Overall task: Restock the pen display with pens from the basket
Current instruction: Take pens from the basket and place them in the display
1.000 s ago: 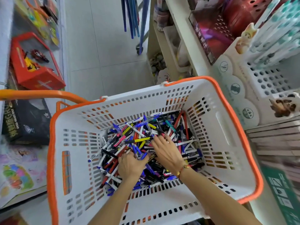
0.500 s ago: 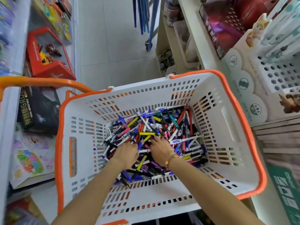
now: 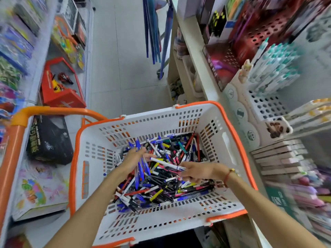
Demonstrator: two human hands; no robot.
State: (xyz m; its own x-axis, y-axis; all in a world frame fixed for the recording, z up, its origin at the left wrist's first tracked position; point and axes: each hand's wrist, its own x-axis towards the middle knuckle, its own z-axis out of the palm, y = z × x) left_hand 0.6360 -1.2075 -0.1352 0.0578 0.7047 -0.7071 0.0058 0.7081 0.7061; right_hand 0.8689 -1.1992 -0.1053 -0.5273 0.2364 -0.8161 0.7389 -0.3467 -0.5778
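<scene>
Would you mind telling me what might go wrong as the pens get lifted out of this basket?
The left hand grips a loose bunch of blue ballpoint pens fanned at different angles, so some may slip back into the white orange-rimmed plastic basket. The right hand pinches a white pen near its end; it could swing or drop. The heap of mixed pens is tangled, so neighbours may be dragged out.

A white perforated plastic basket with an orange rim fills the lower centre, holding a jumbled heap of multicoloured pens. At right, a white perforated pen display holds slanted teal-capped pens.
</scene>
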